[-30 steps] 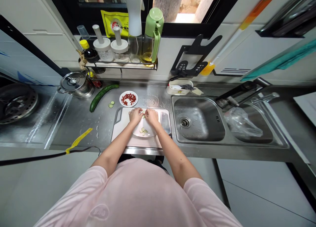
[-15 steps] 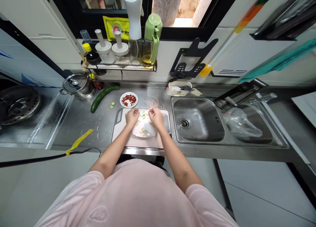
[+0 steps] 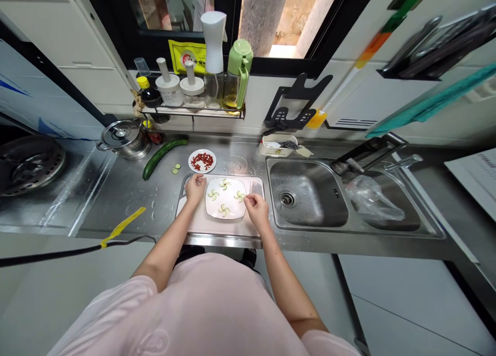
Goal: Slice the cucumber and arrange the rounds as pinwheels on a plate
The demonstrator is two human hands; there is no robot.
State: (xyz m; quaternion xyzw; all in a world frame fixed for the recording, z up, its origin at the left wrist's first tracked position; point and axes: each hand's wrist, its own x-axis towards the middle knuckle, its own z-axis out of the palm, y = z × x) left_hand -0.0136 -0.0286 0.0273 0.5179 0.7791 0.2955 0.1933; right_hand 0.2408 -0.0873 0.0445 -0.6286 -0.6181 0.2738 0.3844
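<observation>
A white squarish plate (image 3: 226, 200) lies on a pale cutting board (image 3: 197, 225) and bears several pinwheels of thin green slices (image 3: 223, 184). My left hand (image 3: 196, 188) is at the plate's upper left, fingers pinched together; what they hold, if anything, is too small to see. At the plate's right edge, by the right pinwheel, is my right hand (image 3: 256, 210), its thumb and fingertips also together around something I cannot make out. Behind the board stands a small round plate (image 3: 202, 161) of chopped red pieces.
A cucumber (image 3: 160, 155) and a few slices (image 3: 175, 169) lie left of the small plate. A lidded pot (image 3: 126, 140) is at the back left. To the right is a sink (image 3: 310, 190); a condiment shelf (image 3: 194, 112) hangs above the counter.
My hands have moved apart from the plate's far edge, left hand to the left and right hand right and nearer to me. The whole plate now shows. The view has shifted slightly.
</observation>
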